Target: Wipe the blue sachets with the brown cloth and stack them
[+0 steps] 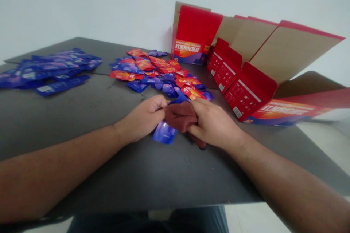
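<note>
Your dark gray surface spreads under everything, with a pale wall behind it and your legs below its near edge. Along its right side stand several red boxes, their flaps up and spread, tan inside; the nearest carries a white-lettered orange and blue panel, and the farthest stands near the wall. At the far left lies the blue pile, flat packets overlapping one another. Between that and the boxes is the mixed heap, red-orange and blue packets jumbled together, its near end just beyond your hands.

Your right hand has its grip closed on the brown cloth, which is bunched between your two hands; a fold hangs under your right fingers and ends in a dark tip. Your left hand has its grip closed in a pinch at the cloth's left edge; you cannot tell whether it pinches the cloth, the sachet or both. The blue sachet shows its lower part below the cloth, beside your left fingertips; the cloth hides its middle.
</note>
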`<state>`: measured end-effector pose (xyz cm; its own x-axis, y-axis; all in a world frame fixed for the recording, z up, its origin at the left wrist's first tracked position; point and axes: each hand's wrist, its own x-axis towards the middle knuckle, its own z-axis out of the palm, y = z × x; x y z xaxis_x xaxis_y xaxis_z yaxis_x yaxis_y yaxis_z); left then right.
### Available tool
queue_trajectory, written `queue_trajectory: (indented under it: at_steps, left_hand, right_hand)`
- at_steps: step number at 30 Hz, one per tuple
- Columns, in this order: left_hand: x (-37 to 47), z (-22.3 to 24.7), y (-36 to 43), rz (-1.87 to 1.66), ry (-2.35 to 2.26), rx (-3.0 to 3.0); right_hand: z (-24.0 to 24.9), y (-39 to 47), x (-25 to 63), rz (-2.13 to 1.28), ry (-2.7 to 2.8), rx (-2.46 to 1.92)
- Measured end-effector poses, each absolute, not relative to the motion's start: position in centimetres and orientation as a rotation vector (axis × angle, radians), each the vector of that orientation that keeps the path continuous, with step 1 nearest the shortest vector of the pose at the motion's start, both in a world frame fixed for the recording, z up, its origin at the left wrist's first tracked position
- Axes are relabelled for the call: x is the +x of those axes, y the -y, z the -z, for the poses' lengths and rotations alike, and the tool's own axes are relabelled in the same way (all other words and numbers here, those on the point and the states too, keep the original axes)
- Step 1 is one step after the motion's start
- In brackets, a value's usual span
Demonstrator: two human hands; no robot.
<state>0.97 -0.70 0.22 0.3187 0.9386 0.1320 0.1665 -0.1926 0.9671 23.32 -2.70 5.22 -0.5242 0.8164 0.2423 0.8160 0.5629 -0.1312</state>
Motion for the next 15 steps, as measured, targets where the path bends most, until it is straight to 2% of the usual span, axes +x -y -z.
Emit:
queue_trajectory:
  at_steps: [5,15]
  left_hand:
    - [0.9,-0.3,0.8,-0.991,-1.057,1.64]
    - [1.1,0.4,0.5,-1.024,-0.994,1.459]
  right_hand:
    - [-5.4,2.1,23.7,0.002,2.372,-1.499]
    - [-4.9,4.2,22.3,-0.17,2.815,-1.014]
